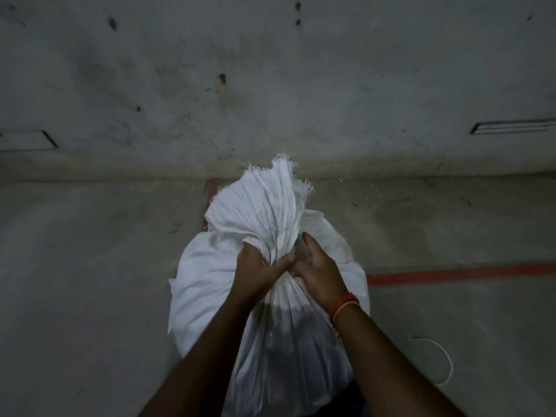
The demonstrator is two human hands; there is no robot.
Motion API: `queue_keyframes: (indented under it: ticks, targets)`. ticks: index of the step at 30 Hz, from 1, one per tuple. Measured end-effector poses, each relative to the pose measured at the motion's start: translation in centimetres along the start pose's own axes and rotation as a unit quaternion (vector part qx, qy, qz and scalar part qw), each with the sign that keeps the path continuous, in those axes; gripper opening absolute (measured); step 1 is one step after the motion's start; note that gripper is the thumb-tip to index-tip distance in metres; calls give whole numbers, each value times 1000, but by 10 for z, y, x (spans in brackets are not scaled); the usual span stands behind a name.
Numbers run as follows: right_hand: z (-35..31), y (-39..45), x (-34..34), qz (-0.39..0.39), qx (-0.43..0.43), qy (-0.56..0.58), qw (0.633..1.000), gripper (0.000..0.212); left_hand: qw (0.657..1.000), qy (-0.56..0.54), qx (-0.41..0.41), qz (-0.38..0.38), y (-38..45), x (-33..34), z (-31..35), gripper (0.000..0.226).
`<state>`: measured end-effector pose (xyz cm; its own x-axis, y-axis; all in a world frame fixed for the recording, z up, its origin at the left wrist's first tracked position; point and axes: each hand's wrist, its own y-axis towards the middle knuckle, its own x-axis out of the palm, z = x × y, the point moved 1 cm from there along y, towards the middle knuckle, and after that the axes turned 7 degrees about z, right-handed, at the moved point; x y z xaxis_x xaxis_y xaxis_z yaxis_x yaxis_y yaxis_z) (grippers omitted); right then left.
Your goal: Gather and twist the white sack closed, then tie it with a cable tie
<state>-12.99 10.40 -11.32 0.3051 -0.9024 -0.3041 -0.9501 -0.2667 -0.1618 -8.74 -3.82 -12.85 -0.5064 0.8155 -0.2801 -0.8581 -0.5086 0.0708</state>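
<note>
Both forearms enter from the bottom of the frame and meet at its centre over the white sack (210, 284), which stands full on the concrete floor (90, 296). The left hand (255, 272) is closed tight around the gathered neck, thumb pressed across the pleats. The right hand (319, 275), an orange thread band (343, 305) on its wrist, sits just beside it, fingers curled loosely against the neck; whether it truly grips cannot be told. The gathering looks done and the twist begun. No cable tie shows at the neck, so tying remains. A thin white cord (442, 359) lies lower right. Beyond the hands the frayed mouth (270, 200) fans toward the stained wall (270, 85).
</note>
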Motion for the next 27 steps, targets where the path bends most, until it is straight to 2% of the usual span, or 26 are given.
queue_keyframes:
  ticks: [2, 5, 6, 8, 11, 15, 21, 27]
  targets:
    - [-10, -11, -12, 24, 2, 40, 999, 34, 999, -10, -33, 17, -13, -14, 12, 72]
    - [-18, -27, -26, 57, -7, 58, 997, 54, 989, 89, -36, 116, -33, -34, 25, 108]
    - [-21, -31, -29, 67, -7, 59, 996, 56, 984, 107, -20, 143, -39, -37, 31, 110]
    - [-29, -43, -38, 75, -21, 77, 994, 52, 983, 96, 40, 151, -51, -37, 55, 94]
    - [-39, -59, -58, 84, -43, 109, 990, 47, 994, 23, 96, 53, -60, -18, 93, 63]
    - [-39, -72, -98, 119, -52, 149, 980, 46, 993, -74, 46, -76, -65, 30, 121, 43]
    - [24, -71, -179, 214, -18, 182, 960, 40, 968, -101, -60, -220, -75, 144, 118, 33]
    - [139, -66, -247, 320, 78, 210, 920, 37, 930, -80, -170, -316, -91, 269, 58, 32]
